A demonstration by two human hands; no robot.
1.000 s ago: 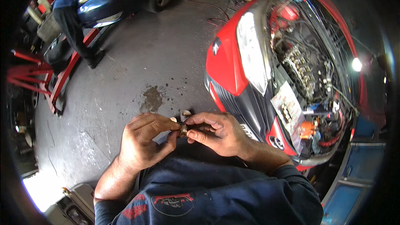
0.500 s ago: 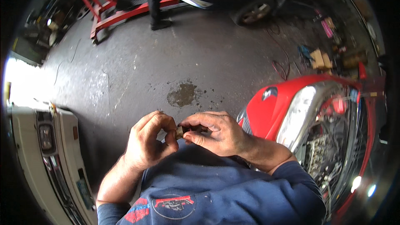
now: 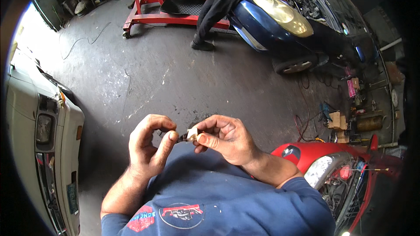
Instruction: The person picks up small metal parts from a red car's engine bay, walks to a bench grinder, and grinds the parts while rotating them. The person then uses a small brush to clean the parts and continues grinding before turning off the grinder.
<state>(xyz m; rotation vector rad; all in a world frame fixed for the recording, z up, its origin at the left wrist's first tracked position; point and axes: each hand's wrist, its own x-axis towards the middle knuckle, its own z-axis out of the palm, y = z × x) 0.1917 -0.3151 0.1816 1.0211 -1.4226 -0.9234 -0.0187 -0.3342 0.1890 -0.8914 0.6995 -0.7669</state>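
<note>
A small pale part with a dark metal tip [image 3: 189, 135] sits between both hands in front of my chest. My right hand [image 3: 225, 137] pinches the pale body of the part between thumb and fingers. My left hand [image 3: 151, 146] has its thumb and forefinger closed on the dark tip, the other fingers curled. My blue sleeves and shirt fill the lower middle of the view.
A white car [image 3: 41, 148] stands at the left. A red car with its hood up [image 3: 337, 170] is at the lower right. Farther off, another person [image 3: 221, 0] leans into a blue car [image 3: 297, 22] beside a red engine hoist [image 3: 153, 4]. Boxes and tools [image 3: 350, 113] litter the floor at right.
My head has swung left, so the red car slid to the lower right and the white car came into view. Both hands stay on the small part, now slightly farther apart.
</note>
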